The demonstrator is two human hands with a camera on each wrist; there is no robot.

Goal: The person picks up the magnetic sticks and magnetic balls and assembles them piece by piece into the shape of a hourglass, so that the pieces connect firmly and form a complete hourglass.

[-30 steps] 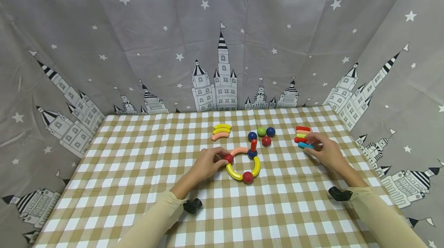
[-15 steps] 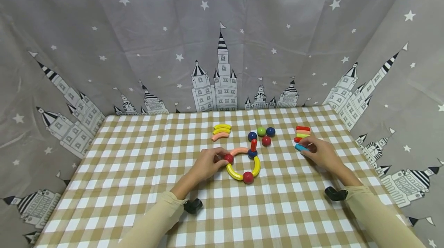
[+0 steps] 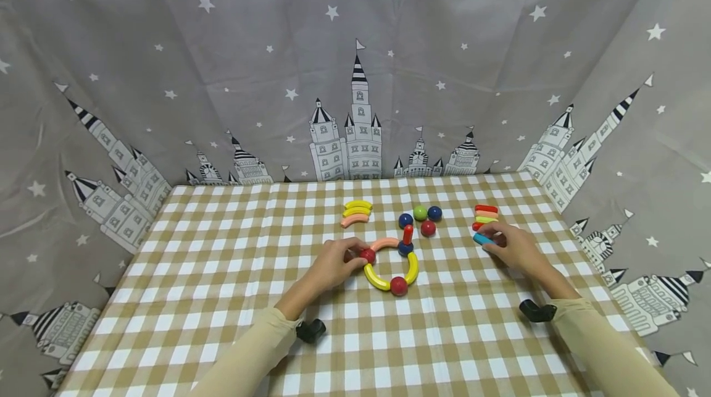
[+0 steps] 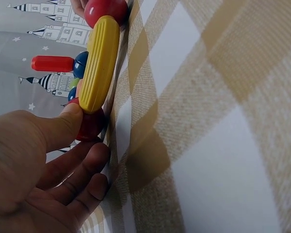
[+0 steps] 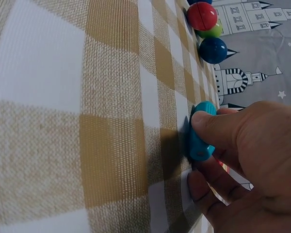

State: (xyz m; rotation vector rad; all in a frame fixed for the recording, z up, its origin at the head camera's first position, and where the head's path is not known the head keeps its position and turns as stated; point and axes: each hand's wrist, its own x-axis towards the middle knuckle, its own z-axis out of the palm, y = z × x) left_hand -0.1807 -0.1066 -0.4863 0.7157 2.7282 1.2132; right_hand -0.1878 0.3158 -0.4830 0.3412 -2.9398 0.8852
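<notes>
My left hand (image 3: 333,261) pinches a red ball (image 3: 368,255) between thumb and fingers. That ball is part of a ring on the cloth, along with a pink curved stick (image 3: 384,242), two yellow curved sticks (image 4: 101,65), a dark blue ball (image 3: 405,248) and another red ball (image 3: 399,286). A short red stick (image 3: 408,234) stands upright on the blue ball. Over at the right, my right hand (image 3: 513,249) pinches a blue stick (image 5: 202,136), thumb on its near side, close over the cloth.
Two yellow curved sticks and a pink one (image 3: 354,219) lie behind the ring. Loose balls, including a green one (image 3: 420,213), cluster at back centre. Straight sticks, the farthest a red one (image 3: 486,208), lie beyond my right hand. A grey castle-print curtain (image 3: 266,88) surrounds the checked tablecloth (image 3: 222,298).
My right hand has drawn the blue stick slightly left and toward me, away from the row of sticks. The left hand stays on the red ball. The head view has shifted a little.
</notes>
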